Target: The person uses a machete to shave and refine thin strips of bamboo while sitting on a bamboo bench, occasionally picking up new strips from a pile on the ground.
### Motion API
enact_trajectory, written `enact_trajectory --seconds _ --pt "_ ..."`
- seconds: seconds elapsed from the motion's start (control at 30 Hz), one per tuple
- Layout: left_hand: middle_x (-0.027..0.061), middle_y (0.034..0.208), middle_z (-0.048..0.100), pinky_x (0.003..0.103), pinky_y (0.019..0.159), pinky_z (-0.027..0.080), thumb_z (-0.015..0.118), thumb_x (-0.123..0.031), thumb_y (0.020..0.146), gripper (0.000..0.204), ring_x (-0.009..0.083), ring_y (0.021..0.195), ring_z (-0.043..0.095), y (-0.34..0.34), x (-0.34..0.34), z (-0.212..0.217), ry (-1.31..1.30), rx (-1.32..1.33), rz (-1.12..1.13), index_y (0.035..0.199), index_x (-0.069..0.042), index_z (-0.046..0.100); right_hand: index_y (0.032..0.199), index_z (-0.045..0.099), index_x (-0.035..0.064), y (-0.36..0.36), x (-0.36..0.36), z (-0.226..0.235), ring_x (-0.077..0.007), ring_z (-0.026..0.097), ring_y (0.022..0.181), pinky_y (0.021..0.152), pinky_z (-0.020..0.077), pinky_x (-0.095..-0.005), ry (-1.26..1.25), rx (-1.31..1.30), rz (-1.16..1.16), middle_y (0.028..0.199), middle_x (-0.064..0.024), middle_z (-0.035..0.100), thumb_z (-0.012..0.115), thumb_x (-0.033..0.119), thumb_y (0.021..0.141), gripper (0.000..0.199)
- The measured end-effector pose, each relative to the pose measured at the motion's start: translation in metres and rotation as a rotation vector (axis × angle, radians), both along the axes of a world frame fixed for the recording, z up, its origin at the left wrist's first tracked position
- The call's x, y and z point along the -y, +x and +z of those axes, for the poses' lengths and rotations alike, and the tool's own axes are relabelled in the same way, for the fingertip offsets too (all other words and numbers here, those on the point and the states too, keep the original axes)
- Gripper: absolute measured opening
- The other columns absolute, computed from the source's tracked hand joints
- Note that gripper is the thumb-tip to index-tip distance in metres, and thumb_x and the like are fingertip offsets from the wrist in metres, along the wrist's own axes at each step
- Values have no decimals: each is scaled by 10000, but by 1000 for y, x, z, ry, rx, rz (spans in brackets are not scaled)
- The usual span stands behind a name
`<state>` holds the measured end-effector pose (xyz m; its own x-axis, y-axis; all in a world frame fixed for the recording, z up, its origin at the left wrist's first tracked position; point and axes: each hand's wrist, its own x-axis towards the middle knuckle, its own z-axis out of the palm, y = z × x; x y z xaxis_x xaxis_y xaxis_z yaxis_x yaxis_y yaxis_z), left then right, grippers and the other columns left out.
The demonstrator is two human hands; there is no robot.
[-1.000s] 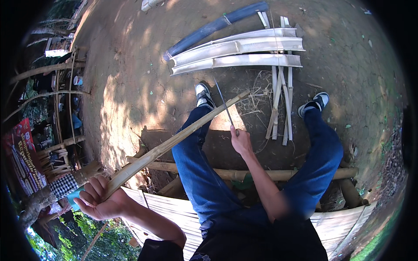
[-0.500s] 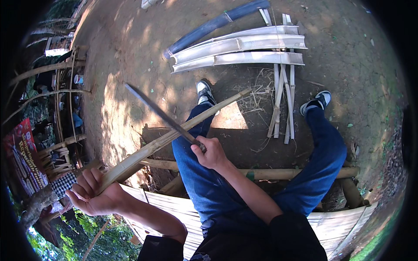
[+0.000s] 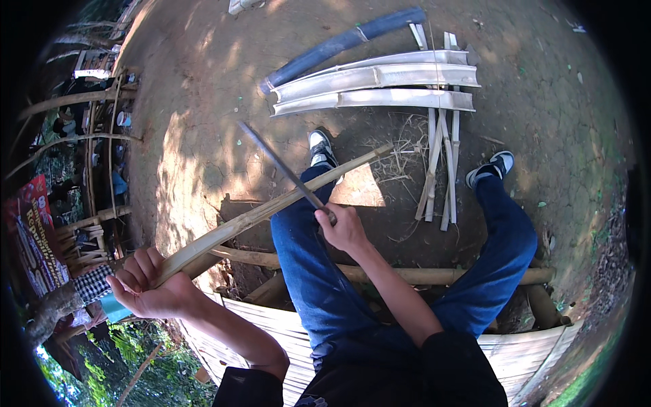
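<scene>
Bamboo strip [image 3: 237, 226], which I judge light, stiff and splintery, is best held where my left hand [image 3: 156, 292] grips its near end, my right hand [image 3: 344, 228] clasping a knife [image 3: 278, 162].

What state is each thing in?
Long pale bamboo strip, held slanting
Long dark metal blade, bare, crossing the strip
Bare left hand, closed on the strip
Bare right hand, closed at blade's near end
Pale split-bamboo troughs, lying side by side
Dark round bamboo pole, lying flat

The left hand [image 3: 153, 290], lower left of the frame, and the right hand [image 3: 344, 228], near centre, curl in firm grips; both forearms [image 3: 401, 293] slant up and leftward.
</scene>
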<state>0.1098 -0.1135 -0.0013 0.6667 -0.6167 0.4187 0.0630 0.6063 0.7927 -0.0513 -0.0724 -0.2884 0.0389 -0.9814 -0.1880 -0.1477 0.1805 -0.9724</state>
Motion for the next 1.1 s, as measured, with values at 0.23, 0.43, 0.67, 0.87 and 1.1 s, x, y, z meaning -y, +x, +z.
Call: enact_trajectory --seconds 0.23,0.43,0.67,0.87,1.1 --pt "-42 530 179 270 472 117 528 -235 937 485 76 485 141 -3 -14 1 -67 18 -159 569 -182 218 816 626 -7 -17 -3 -15 -389 623 601 541 473 -450 107 -4 -45 569 -207 564 531 477 913 503" --pt "-37 526 251 234 461 180 533 -241 944 257 68 465 228 -17 0 -4 -117 -124 -311 743 -103 453 761 602 25 -9 6 13 -386 603 572 503 453 -438 -108 91 71 555 -189 551 570 429 900 428" --pt "-38 506 221 240 432 114 534 -286 960 354 64 451 151 13 -1 -24 47 -46 -31 675 -136 388 807 632 -27 -31 -2 -61 -379 619 661 621 459 -438 338 -95 -73 638 -223 582 507 409 941 473" --pt "-55 514 186 249 435 96 544 -301 961 389 62 463 129 2 4 -21 59 -11 96 653 -157 355 842 641 -10 -10 -1 -21 -382 620 613 572 475 -423 135 131 -13 604 -203 582 551 412 915 438" --pt "-58 530 163 250 438 109 553 -381 959 441 67 485 122 14 13 -20 99 2 98 645 -169 328 815 658 43 -4 1 -28 -378 632 620 550 485 -436 2 52 80 586 -175 591 578 421 887 393"
